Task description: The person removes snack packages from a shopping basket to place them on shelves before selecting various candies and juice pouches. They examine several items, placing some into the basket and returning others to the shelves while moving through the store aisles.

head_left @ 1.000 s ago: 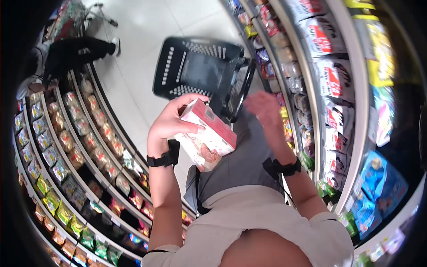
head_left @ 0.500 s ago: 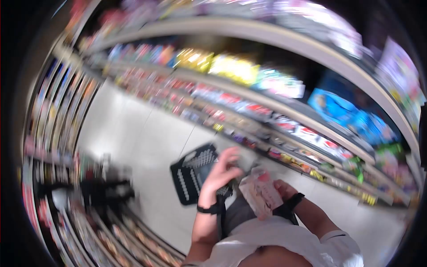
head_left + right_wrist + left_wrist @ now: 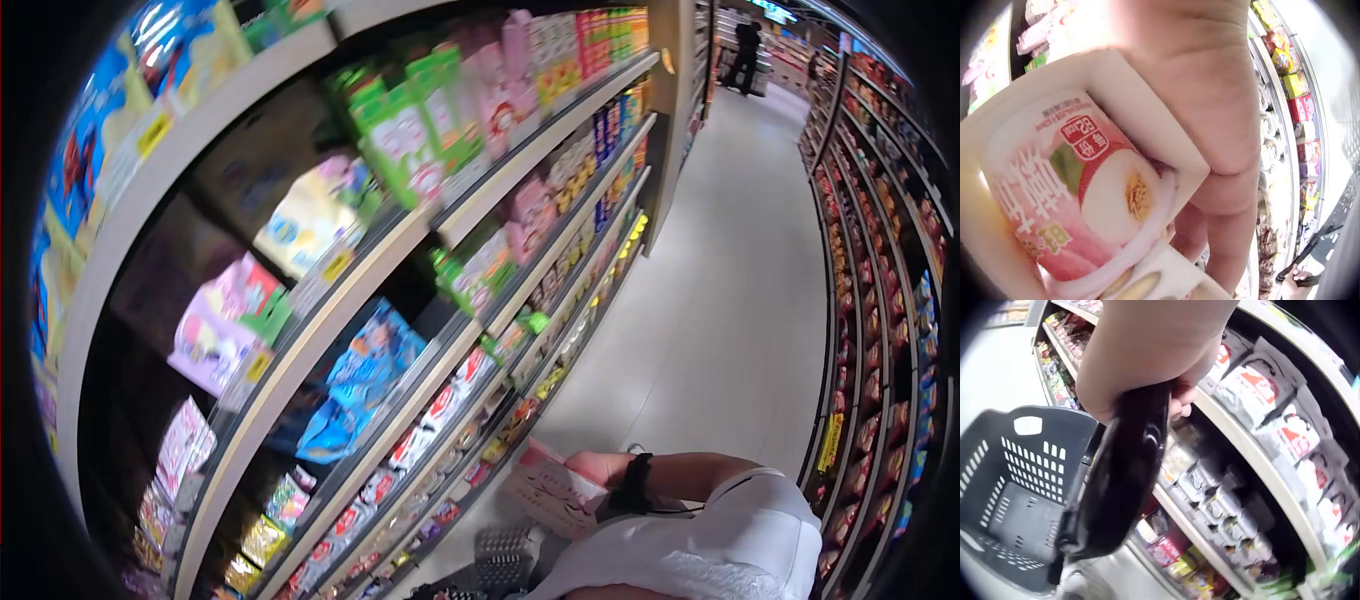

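Note:
My right hand (image 3: 598, 468) holds a pink-and-white printed carton (image 3: 548, 492) low in front of my body. Through the open end of the carton in the right wrist view, a pink-and-white cup (image 3: 1079, 194) with a fruit picture shows, and my fingers wrap along its side. My left hand (image 3: 1147, 369) is outside the head view. In the left wrist view its fingers curl round the black handle (image 3: 1125, 481) of a dark grey shopping basket (image 3: 1025, 469). The right wrist view also shows that grip on the handle, small at the lower right.
Shelves (image 3: 370, 255) of bagged and boxed snacks rise close on the left. More packed shelves (image 3: 870, 330) line the right side. Between them a pale tiled aisle floor (image 3: 710, 290) runs ahead, with a person in dark clothes (image 3: 746, 55) far off.
The carton passed from my left hand to my right. My left hand, empty half a second ago, now grips the basket handle. The head view has swung round to look along the aisle.

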Tool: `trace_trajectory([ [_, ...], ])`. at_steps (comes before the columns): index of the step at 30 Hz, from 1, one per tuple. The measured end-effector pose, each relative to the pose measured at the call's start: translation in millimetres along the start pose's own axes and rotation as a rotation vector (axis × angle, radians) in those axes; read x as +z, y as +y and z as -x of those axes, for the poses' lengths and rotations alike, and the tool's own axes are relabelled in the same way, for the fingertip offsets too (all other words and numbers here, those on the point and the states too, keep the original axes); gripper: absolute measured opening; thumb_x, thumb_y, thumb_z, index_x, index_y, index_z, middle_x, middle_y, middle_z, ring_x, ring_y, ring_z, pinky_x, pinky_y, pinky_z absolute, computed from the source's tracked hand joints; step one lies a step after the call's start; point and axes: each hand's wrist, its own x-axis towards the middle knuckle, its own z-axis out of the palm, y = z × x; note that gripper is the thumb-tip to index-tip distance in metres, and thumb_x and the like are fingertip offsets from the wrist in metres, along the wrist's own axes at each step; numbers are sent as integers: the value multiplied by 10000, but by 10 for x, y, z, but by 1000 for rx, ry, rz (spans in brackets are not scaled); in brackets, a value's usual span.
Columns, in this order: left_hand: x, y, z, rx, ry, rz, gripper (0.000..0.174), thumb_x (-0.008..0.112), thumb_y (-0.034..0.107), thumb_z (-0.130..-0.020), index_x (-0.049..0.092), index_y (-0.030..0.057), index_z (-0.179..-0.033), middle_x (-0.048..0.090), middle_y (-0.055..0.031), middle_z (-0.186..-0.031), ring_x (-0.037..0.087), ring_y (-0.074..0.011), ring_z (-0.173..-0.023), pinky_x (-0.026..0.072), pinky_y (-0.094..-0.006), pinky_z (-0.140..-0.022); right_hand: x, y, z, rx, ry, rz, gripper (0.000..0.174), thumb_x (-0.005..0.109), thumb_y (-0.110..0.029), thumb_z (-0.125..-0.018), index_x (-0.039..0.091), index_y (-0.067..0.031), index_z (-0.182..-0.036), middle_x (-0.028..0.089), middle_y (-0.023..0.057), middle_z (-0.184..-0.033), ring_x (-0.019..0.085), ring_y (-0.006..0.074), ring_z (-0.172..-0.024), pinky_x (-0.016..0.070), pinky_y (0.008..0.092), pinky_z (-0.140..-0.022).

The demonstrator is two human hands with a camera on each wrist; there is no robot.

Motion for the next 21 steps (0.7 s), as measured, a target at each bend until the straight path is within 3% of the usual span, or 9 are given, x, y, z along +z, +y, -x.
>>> trace_trajectory([
  [2,770,255,184,11,-84,-106,173,597,204,-921,577,52,-841,632,-113,-813,650,-258,-821,542,-434,-743,-442,-145,249,-65,98,34,375,477,-189,-998,602,55,-1255,673,157,-1160,633,275,-1056,504,437,-898],
  [4,1543,420,422,36,-175,-219,171,598,205,-920,578,52,-848,634,-113,-817,650,-258,-823,541,-433,-745,-1204,-89,209,8,64,-265,525,411,-319,-999,498,38,-1373,587,195,-1312,555,349,-1194,442,506,-993],
  [5,1937,457,518,52,-222,-270,169,599,205,-920,579,51,-851,635,-113,-819,650,-258,-824,541,-433,-746,-1608,-89,203,-7,81,-270,525,411,-319,-999,498,38,-1373,587,195,-1312,555,349,-1194,442,506,-993],
  [7,2664,542,821,83,-304,-380,167,600,205,-919,581,51,-858,636,-113,-824,650,-258,-826,540,-432,-749,-2340,-85,379,-202,-991,-750,634,402,-368,-953,380,20,-1455,495,223,-1412,498,398,-1264,366,513,-1079],
  [11,3998,429,1424,139,-465,-573,162,602,205,-918,584,51,-871,640,-114,-832,651,-257,-831,539,-430,-753,-2837,-751,1547,-312,-829,-649,681,418,-412,-926,368,-11,-1474,498,236,-1400,503,418,-1261,379,539,-1072],
  [13,4568,365,1712,154,-544,-670,161,604,206,-918,585,51,-878,641,-114,-836,651,-257,-833,538,-429,-755,-3195,-957,1939,-489,-782,-646,690,451,-406,-912,369,-15,-1475,493,250,-1395,508,425,-1259,384,560,-1068],
  [21,6389,133,2354,164,-740,-985,157,609,207,-916,591,51,-905,648,-116,-853,652,-257,-842,535,-425,-765,-4420,-1450,2788,-772,-657,-708,737,555,-423,-867,380,-55,-1480,500,242,-1378,498,466,-1248,359,620,-1063],
])
